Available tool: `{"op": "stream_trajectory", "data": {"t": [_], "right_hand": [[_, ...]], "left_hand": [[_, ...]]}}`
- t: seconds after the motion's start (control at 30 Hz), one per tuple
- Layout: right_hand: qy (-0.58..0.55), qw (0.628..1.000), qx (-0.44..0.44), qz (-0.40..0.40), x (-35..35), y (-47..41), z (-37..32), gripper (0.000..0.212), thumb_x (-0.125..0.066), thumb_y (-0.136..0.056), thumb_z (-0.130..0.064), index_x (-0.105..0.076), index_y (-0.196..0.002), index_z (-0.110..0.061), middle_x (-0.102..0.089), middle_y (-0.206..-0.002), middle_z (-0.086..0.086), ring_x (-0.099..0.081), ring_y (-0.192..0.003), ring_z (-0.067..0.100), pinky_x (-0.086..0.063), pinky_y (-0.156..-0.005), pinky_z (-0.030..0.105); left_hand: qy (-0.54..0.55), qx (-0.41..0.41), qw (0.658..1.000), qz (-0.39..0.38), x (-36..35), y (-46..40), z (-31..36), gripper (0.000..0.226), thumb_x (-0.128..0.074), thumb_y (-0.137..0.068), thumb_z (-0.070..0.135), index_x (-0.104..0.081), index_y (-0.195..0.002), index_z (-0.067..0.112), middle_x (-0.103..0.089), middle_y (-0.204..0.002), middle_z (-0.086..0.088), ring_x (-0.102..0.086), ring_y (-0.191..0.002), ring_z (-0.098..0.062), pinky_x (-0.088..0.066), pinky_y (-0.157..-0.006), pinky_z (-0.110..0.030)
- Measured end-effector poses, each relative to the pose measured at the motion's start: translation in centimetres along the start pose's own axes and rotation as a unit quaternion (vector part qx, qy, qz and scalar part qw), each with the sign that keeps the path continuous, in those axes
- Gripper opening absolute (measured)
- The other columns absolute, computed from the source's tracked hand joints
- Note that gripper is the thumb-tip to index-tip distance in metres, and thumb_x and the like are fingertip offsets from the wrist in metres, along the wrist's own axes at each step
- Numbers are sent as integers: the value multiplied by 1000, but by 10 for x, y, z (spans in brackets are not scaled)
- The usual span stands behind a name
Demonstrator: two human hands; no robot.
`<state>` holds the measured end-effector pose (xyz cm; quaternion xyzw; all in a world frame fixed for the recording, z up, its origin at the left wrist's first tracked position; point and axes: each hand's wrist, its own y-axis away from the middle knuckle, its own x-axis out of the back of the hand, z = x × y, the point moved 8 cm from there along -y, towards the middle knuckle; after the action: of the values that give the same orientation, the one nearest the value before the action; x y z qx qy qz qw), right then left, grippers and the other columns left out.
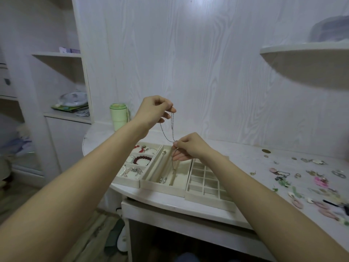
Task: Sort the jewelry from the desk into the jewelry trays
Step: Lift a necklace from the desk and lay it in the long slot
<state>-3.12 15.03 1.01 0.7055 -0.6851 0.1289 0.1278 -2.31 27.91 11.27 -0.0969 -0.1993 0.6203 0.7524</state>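
A thin silver chain necklace [172, 127] hangs between both hands above the trays. My left hand [154, 110] pinches its clasp end up high. My right hand [188, 146] pinches it lower down, and the chain's tail drops into the middle tray [162, 188], which has long slots. The left tray [125, 181] holds a dark red bead bracelet [142, 159] and other bracelets. The right tray [207, 200] is a grid of small square cells. Loose jewelry [319, 183] lies scattered over the desk at the right.
A pale green tumbler [119, 116] stands at the back of the desk [245, 157], left of my hands. A curved shelf [306, 59] juts out at the upper right. Shelving with items stands at the left. Coins [265, 151] lie near the wall.
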Motion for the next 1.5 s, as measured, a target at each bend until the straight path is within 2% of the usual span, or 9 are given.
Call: {"op": "stream_trajectory", "data": {"t": [0.27,0.57,0.8,1.1,1.27,1.43,1.5], "right_hand": [[9,999,3,-32,-20,9,-3,25,-52,-97,-16,-63,-81,-1,-68,-73,15,-68,-54,14,-55,-55,20],[79,995,-17,-59,-34,18,4,22,-51,-97,-11,-63,-81,-2,-67,-71,11,-66,-54,13,-53,-51,19],[114,992,-22,-50,-32,19,7,21,-52,-96,-13,-64,-80,-4,-67,-74,11,-65,-61,18,-50,-50,18],[125,991,-29,-33,-13,6,12,12,-61,-91,-15,-68,-94,-6,-69,-77,5,-65,-64,15,-48,-52,17],[116,993,-22,4,7,-6,12,8,-67,-86,-12,-67,-94,-9,-70,-84,6,-67,-69,16,-49,-56,19],[56,991,8,118,36,-27,6,25,-62,-80,-5,-65,-105,-10,-70,-80,9,-67,-75,23,-46,-58,25],[24,989,25,140,44,-30,2,25,-59,-83,-5,-63,-107,-11,-68,-81,4,-67,-74,17,-44,-56,23]], "left_hand": [[3,3,1000,4,10,9,-4,14,-51,-94,12,-57,-82,16,-68,-78,3,-55,-56,-6,-41,-53,-16],[18,7,1000,1,8,15,-5,13,-52,-94,11,-58,-82,14,-68,-79,2,-55,-56,-7,-42,-55,-19],[3,5,1000,-16,-3,15,-7,14,-53,-94,11,-57,-81,15,-68,-80,1,-56,-58,-8,-45,-58,-19],[-28,15,999,-44,-21,-7,-22,9,-53,-93,13,-57,-86,14,-69,-84,-1,-58,-61,-9,-46,-61,-20],[-30,28,998,-51,-29,-25,-35,10,-53,-94,13,-57,-85,13,-68,-83,-2,-58,-61,-11,-48,-60,-20],[-19,33,997,-73,-39,-40,-42,11,-52,-94,10,-57,-84,12,-67,-81,-3,-59,-61,-12,-50,-62,-21],[-25,32,996,-80,-42,-46,-44,12,-52,-94,11,-57,-83,13,-67,-82,-4,-60,-64,-12,-51,-65,-23]]}}
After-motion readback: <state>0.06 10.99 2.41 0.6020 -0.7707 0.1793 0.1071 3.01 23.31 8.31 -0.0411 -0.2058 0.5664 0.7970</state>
